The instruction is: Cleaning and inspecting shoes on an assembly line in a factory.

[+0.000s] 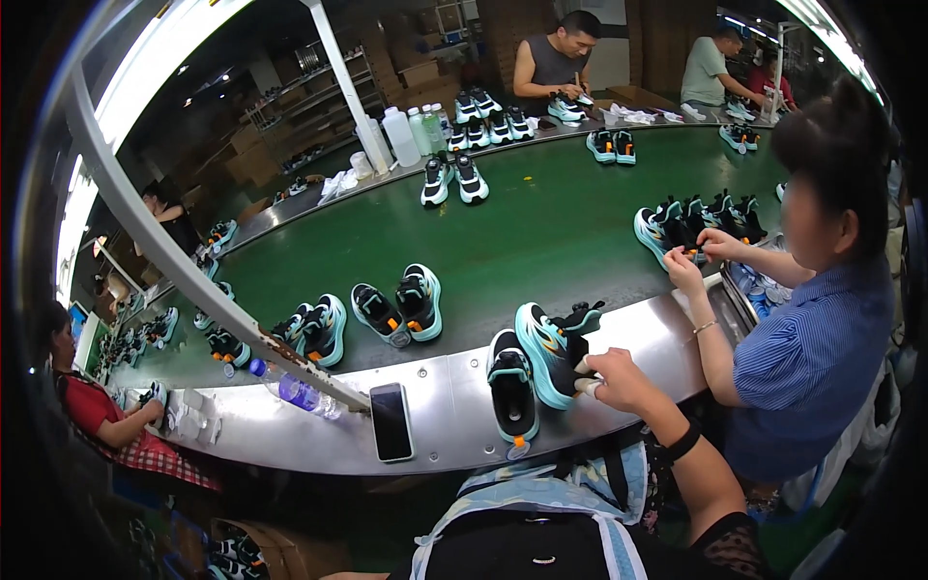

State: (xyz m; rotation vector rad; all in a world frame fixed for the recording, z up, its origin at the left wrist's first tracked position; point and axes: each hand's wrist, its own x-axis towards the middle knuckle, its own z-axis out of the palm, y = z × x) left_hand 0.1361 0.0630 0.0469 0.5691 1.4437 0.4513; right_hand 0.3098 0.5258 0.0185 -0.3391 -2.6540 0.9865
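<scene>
My right hand (623,380) reaches in from the right, with pale covers on its fingertips. Its fingers are closed at the collar of a black, white and turquoise sneaker (546,353), which is tipped on its side on the metal ledge, sole facing left. Just left of it, the matching sneaker (512,387) stands upright, a round tag hanging at its heel. How far my fingers go inside the tilted sneaker is hidden. My left hand does not show.
A phone (391,422) and a purple-labelled bottle (295,389) lie on the metal ledge (454,416). Beyond it runs a green conveyor belt (512,232) carrying sneaker pairs (398,302). A slanted metal post (193,271) stands at left. A co-worker in blue stripes (807,338) works close on the right.
</scene>
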